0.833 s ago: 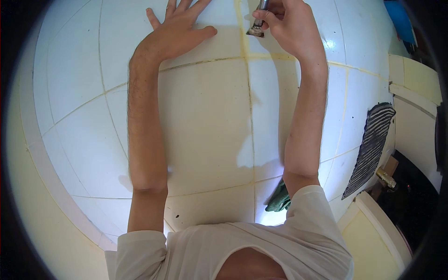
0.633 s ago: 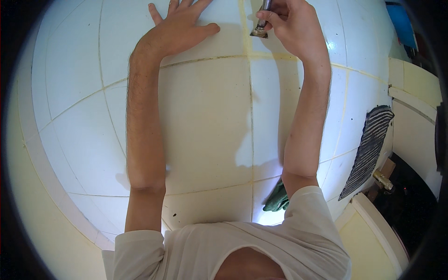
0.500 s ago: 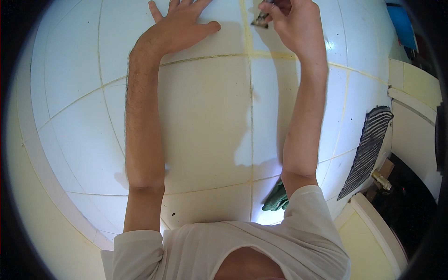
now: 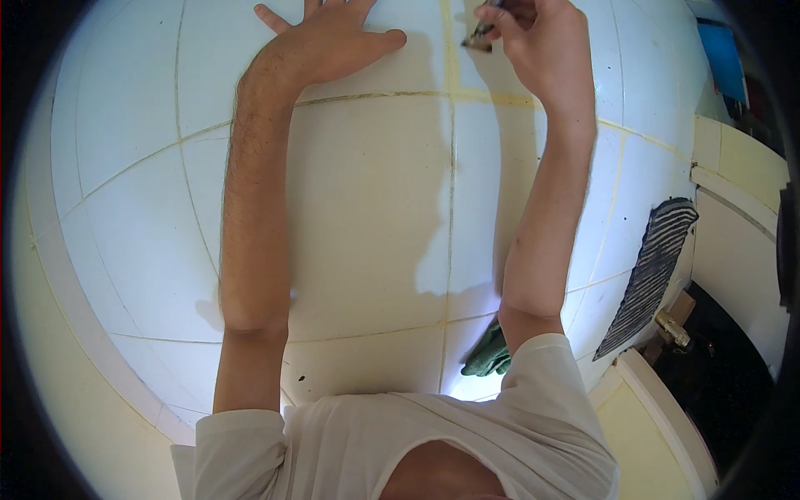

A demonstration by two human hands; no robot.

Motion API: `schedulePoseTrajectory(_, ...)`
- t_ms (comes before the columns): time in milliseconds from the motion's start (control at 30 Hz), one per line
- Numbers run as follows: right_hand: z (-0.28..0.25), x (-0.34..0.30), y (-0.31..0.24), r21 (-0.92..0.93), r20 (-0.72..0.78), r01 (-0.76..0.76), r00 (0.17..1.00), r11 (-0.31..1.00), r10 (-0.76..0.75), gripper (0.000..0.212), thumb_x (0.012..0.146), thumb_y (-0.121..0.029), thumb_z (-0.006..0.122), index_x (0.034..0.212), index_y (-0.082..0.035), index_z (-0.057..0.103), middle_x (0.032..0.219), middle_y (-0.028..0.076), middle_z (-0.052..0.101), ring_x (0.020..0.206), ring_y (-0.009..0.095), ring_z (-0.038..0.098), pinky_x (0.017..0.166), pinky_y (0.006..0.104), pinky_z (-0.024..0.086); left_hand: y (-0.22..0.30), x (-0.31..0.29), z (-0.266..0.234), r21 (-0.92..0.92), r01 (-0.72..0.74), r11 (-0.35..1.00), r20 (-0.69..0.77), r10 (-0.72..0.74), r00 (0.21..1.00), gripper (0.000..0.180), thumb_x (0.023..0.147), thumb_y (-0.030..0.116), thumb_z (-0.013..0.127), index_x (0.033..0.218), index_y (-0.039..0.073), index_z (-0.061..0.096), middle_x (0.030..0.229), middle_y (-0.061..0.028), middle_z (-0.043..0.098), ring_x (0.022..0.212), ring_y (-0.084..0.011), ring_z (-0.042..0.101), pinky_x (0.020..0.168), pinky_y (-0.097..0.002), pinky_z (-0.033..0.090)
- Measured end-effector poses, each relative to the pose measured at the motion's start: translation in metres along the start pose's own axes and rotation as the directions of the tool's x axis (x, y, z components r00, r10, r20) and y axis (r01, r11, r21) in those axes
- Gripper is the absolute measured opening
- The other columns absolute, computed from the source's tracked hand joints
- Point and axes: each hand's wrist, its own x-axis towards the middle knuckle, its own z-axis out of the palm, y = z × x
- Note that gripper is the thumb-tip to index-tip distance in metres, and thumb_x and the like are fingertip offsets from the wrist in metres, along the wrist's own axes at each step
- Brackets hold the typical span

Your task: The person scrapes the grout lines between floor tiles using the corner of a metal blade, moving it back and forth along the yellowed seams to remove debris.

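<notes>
Pinching the flat-ended tool (image 4: 479, 39) in the right hand (image 4: 546, 48), probably light and stiff, best held above its working edge.

White-tiled floor (image 4: 367, 233), cream wall (image 4: 75, 358)

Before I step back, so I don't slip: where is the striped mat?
In the head view, the striped mat lies on the tiled floor at right, beyond the right forearm and just left of the brass-coloured fitting.
</notes>
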Motion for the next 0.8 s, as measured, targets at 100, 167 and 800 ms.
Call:
schedulePoseTrajectory(100, 0.002, -0.002, -0.005, 0.009, -0.018, -0.028, 0.999, 1.0, 0.028, 0.046, 0.09, 0.018, 0.062, 0.132, 0.0, 0.059, 0.081, 0.011, 0.068, 0.077, 0.016, 0.07, 0.069, 0.0311, 0.059, -0.002, 0.0, 0.001, 0.006, -0.008, 1.0, -0.006, 0.008, 1.0, 0.098, 0.088, 0.052, 0.062, 0.167, 0.021, 0.014, 0.173, -0.0202, -0.003, 0.158, -0.0447, -0.007, 0.114, -0.0814, -0.004)
schedulePoseTrajectory(167, -0.001, 0.006, 0.001, 0.066, 0.046, -0.118, 0.992, 0.991, 0.115, 0.046, 0.09, 0.018, 0.063, 0.132, 0.0, 0.06, 0.081, 0.012, 0.068, 0.078, 0.015, 0.07, 0.069, 0.0309, 0.06, -0.002, 0.001, -0.003, 0.017, 0.016, 1.0, 0.015, -0.016, 1.0, 0.098, 0.088, 0.053, 0.063, 0.167, 0.022, 0.014, 0.173, -0.0201, -0.003, 0.158, -0.0451, -0.007, 0.114, -0.0815, -0.004)
schedulePoseTrajectory(800, 0.001, 0.005, -0.011, -0.036, -0.006, -0.133, 0.991, 0.99, 0.133, 0.044, 0.089, 0.016, 0.066, 0.131, 0.001, 0.061, 0.078, 0.012, 0.067, 0.071, 0.014, 0.067, 0.063, 0.0313, 0.057, 0.006, 0.009, -0.008, 0.044, 0.081, 0.996, 0.104, -0.086, 0.991, 0.097, 0.088, 0.054, 0.062, 0.167, 0.023, 0.015, 0.174, -0.0196, -0.002, 0.159, -0.0443, -0.007, 0.115, -0.0805, -0.004)
